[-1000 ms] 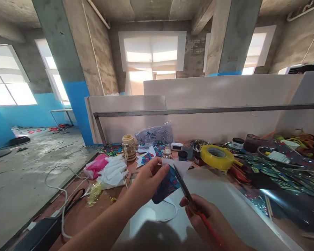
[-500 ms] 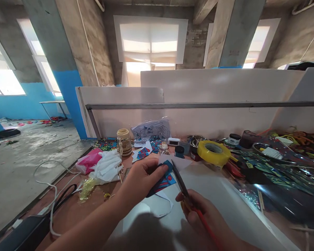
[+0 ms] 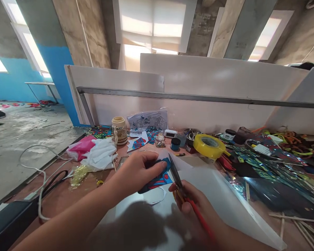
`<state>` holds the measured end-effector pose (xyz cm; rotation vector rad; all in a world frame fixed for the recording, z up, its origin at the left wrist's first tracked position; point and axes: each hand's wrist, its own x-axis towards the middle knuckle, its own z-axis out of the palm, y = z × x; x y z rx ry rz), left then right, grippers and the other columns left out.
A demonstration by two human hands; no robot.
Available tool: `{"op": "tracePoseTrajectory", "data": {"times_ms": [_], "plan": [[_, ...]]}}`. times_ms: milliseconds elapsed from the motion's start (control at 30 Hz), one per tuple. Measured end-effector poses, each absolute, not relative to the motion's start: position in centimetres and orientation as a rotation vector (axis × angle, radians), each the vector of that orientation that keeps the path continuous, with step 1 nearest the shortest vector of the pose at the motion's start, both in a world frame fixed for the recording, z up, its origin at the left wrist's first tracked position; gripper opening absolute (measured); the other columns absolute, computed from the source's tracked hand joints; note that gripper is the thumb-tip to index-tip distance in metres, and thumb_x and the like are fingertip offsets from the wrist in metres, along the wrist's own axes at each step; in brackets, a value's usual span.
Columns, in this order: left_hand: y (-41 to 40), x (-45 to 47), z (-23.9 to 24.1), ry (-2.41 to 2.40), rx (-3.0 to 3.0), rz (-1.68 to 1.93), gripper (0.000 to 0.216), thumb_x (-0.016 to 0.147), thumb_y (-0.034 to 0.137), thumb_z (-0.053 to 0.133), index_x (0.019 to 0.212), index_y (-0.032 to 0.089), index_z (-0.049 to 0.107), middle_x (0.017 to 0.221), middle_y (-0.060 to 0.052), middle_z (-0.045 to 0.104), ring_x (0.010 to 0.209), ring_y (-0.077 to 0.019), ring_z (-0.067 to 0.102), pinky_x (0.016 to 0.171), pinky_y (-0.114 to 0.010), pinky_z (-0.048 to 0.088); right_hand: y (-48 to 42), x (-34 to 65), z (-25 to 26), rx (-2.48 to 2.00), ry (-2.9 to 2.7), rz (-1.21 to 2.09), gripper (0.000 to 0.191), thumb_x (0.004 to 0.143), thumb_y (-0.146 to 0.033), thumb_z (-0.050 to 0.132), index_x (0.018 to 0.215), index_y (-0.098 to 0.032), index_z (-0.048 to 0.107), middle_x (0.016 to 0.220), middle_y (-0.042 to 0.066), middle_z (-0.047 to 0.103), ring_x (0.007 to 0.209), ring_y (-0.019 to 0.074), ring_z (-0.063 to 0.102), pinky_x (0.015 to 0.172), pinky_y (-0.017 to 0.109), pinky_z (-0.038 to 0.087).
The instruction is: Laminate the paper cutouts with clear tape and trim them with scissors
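Observation:
Pinched between the thumb and fingers of my left hand [image 3: 141, 170] is a blue patterned cutout [image 3: 161, 178] with red and white marks. My right hand [image 3: 193, 202] is closed round a pair of scissors [image 3: 176, 172] with red handles. The blades point up and away, right against the cutout's right edge, and look nearly closed. A curled white paper strip [image 3: 158, 198] lies below the cutout. Under both hands is a large white sheet [image 3: 211, 195], with my shadow across it. Another blue and red cutout [image 3: 138, 143] on white paper lies farther back.
Yellow tape [image 3: 208, 146] sits right of a small dark jar [image 3: 175, 143]. A cord-wrapped jar [image 3: 119, 130], white plastic bag [image 3: 101, 153] and pink bag [image 3: 81, 148] stand at left. Shiny strips [image 3: 267, 164] and wooden sticks [image 3: 298, 219] cover the right. A metal bar [image 3: 157, 94] crosses behind.
The view has tipped down and turned slightly, so the table's contents sit higher and a little left. Both hands keep their hold on the cutout and scissors.

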<state>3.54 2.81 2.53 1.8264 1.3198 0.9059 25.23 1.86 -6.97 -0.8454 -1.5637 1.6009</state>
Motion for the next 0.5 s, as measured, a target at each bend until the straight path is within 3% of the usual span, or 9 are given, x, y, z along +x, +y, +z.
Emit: {"op": "tracePoseTrajectory", "data": {"times_ms": [200, 500], "plan": [[3.0, 3.33, 2.36, 1.304, 1.837, 0.904, 0.033, 0.088, 0.044, 0.055, 0.07, 0.017, 0.063, 0.061, 0.003, 0.046, 0.057, -0.0121, 0.043, 0.049, -0.023, 0.032, 2.05, 25.3, -7.56, -0.844, -1.69, 1.423, 0.077, 0.072, -0.089, 0.061, 0.103, -0.018, 0.064, 0.069, -0.005, 0.04, 0.06, 0.0121, 0.029, 0.054, 0.026, 0.026], [2.89, 3.19, 2.61, 1.319, 1.905, 0.88, 0.035, 0.088, 0.043, 0.054, 0.063, 0.018, 0.054, 0.059, 0.004, 0.042, 0.055, -0.0107, 0.038, 0.048, -0.023, 0.029, 2.39, 25.5, -7.67, -0.934, -1.64, 1.514, 0.074, 0.065, -0.084, 0.073, 0.1, -0.019, 0.065, 0.066, -0.006, 0.041, 0.058, 0.0121, 0.031, 0.053, 0.025, 0.024]]}}
